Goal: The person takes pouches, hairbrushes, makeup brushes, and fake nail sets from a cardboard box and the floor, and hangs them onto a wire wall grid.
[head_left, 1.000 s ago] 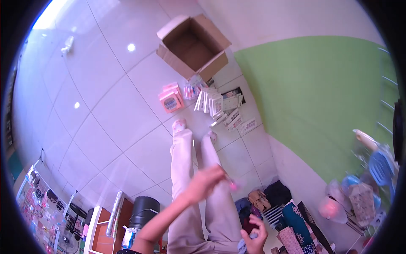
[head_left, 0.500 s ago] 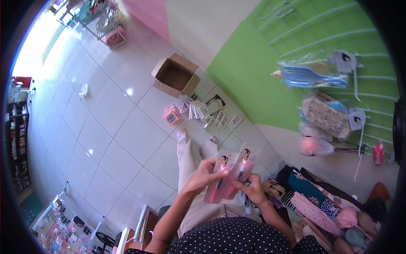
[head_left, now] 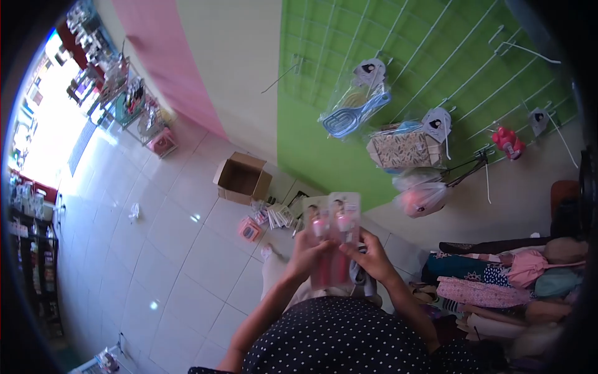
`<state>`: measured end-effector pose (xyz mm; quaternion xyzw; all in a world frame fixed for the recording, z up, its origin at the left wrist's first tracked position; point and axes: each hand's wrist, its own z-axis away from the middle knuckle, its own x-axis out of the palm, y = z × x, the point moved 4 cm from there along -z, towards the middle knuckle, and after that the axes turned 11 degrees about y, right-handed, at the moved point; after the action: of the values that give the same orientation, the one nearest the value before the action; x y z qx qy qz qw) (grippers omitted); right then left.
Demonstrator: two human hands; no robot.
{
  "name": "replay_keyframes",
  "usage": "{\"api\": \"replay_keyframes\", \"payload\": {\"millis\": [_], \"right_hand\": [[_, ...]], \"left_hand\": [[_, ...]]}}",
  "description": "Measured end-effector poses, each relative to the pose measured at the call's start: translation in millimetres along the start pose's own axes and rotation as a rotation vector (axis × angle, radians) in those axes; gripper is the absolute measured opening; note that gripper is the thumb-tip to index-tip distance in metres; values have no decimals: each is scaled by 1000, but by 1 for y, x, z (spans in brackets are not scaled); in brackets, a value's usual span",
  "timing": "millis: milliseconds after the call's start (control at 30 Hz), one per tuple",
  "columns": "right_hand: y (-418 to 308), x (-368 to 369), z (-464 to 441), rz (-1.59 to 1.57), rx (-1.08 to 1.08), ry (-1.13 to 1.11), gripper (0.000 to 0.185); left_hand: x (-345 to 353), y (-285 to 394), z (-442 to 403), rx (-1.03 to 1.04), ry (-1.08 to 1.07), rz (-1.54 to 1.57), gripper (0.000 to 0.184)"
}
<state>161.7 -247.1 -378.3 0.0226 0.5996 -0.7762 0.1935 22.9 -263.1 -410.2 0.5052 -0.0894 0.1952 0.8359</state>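
Observation:
In front of my body I hold two clear blister packs side by side, each with a long pink item inside whose exact kind I cannot make out. My left hand (head_left: 306, 257) is closed on the left blister pack (head_left: 318, 224), thumb across its front. Around the edge of the right blister pack (head_left: 344, 216) my right hand (head_left: 375, 257) is closed, thumb on the front. The packs stand upright and touch or overlap; their lower parts are blurred. Something grey (head_left: 360, 277) hangs below my right hand.
An open cardboard box (head_left: 244, 179) stands on the tiled floor beside pink packs (head_left: 249, 229) and white small boxes (head_left: 281, 216). Bagged blue hairbrushes (head_left: 355, 118) and patterned bags (head_left: 405, 149) hang on the wire rack (head_left: 430, 62). Folded clothes (head_left: 486, 290) lie at right.
My view has tilted up toward the wall rack, so more of it shows. The two packs are now more upright and lie closer together, still in both hands.

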Motion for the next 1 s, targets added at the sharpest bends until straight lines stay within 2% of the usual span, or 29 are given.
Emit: {"api": "replay_keyframes", "payload": {"millis": [67,133,200,267,300,333,400,467,500,533,567,600,667,800,1000], "right_hand": [[-12,-19,10,22,-211,162,35],[-7,-50,17,61,-153,244,30],[-6,-92,25,-74,28,374,23],[2,-125,30,-246,-63,682,18],[-15,-116,32,-369,-161,772,16],[-21,-110,32,-238,-206,924,16],[-22,-75,24,-77,-306,872,18],[-29,-43,32,492,-582,666,25],[-26,-38,38,414,-535,563,27],[-21,-40,44,415,-534,567,27],[-16,-39,50,427,-549,522,28],[-13,-40,54,439,-563,479,29],[-8,-49,56,388,-548,474,31],[-2,-69,37,335,-474,627,32],[1,-57,59,396,-661,422,33]], "left_hand": [[20,-8,-4,-32,-69,-37,21],[38,-15,-6,-44,-62,-31,25],[54,-10,-1,-56,-5,-114,29],[67,-22,-2,-29,-37,-150,30],[74,-25,0,1,-86,-185,30],[81,-30,3,-4,-96,-190,30],[90,-32,11,-24,-64,-238,29],[93,-37,7,10,-161,-252,24],[93,-35,7,79,-198,-89,22],[93,-32,9,148,-233,74,19],[93,-32,11,127,-208,92,16],[92,-34,9,122,-214,89,16],[93,-44,6,32,-286,-271,17],[97,-30,14,41,-194,-289,18],[100,-26,10,135,-224,-116,20]]}}
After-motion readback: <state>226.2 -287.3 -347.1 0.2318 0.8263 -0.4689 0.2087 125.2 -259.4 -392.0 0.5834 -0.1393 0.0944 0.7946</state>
